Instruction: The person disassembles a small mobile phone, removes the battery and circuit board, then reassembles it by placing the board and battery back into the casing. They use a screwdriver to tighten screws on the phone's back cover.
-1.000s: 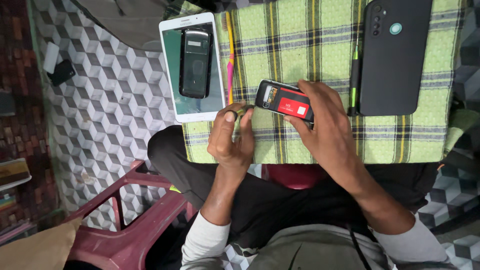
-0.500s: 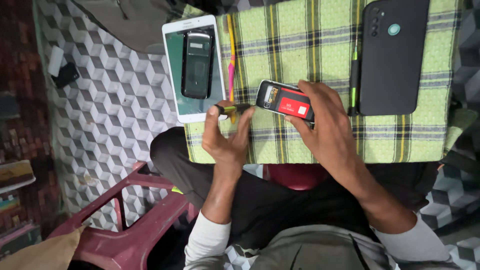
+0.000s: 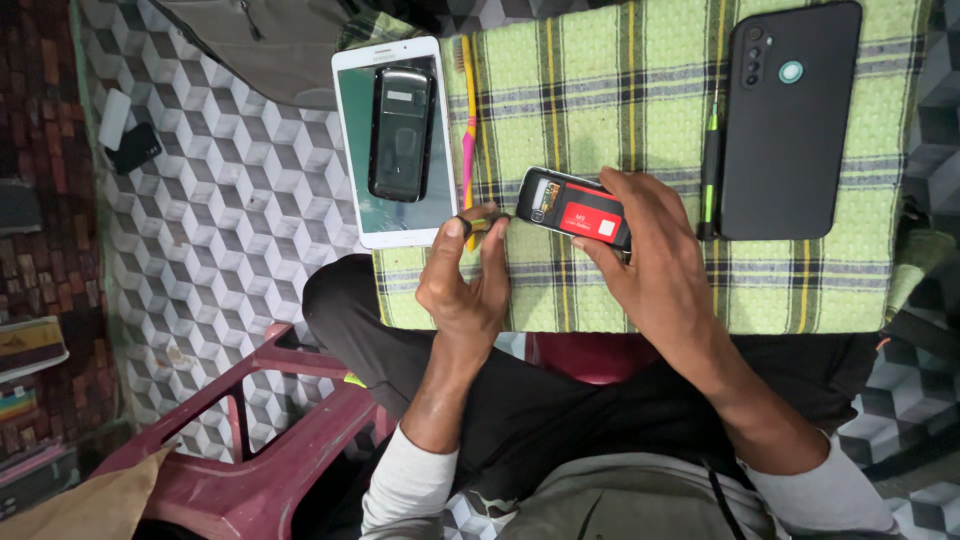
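Both of my hands are at the near edge of the green checked cloth (image 3: 640,90) that covers my lap. With my right hand (image 3: 655,260) I hold a small opened phone (image 3: 572,207), back side up, its red battery showing; my fingers lie along its right end and my thumb sits below it, so the phone rests on the cloth between them. My left hand (image 3: 465,285) is just beside the phone's left end, fingers curled narrow, thumb and forefinger pinched on something small and dark that I cannot make out. Right above that hand lies a white tablet (image 3: 392,215) with a cracked screen, and a black phone back cover (image 3: 401,133) rests on its glass. A pink and yellow toothbrush (image 3: 468,130) lies along the tablet's right side. Further right on the cloth there is a slim green and black screwdriver (image 3: 711,170), and touching it a large black phone (image 3: 785,120) lying face down. A dark red plastic chair (image 3: 270,440) stands by my left knee.
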